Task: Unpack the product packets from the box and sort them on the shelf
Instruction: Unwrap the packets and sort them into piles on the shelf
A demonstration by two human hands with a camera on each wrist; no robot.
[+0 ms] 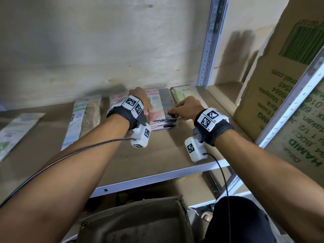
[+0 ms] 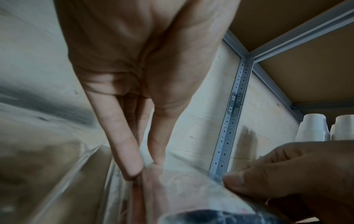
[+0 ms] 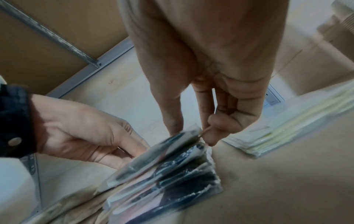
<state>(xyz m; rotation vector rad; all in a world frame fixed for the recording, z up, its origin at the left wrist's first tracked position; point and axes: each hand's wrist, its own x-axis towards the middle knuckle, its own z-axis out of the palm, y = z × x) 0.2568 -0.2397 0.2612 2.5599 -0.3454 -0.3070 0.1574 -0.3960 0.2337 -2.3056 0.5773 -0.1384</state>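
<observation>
Pink-and-black stack of packets (image 1: 160, 109) on the shelf (image 1: 157, 155), gripped at its left edge by left hand (image 1: 142, 100), pinched at its right corner by right hand (image 1: 186, 107); cardboard box (image 1: 136, 223) below.

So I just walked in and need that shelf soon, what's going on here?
A person is sorting packets on the shelf. Both hands are on the pink-and-black stack: the left hand holds its left side, the right hand pinches the top packet's edge. Other packets lie alongside. The box sits below.
</observation>
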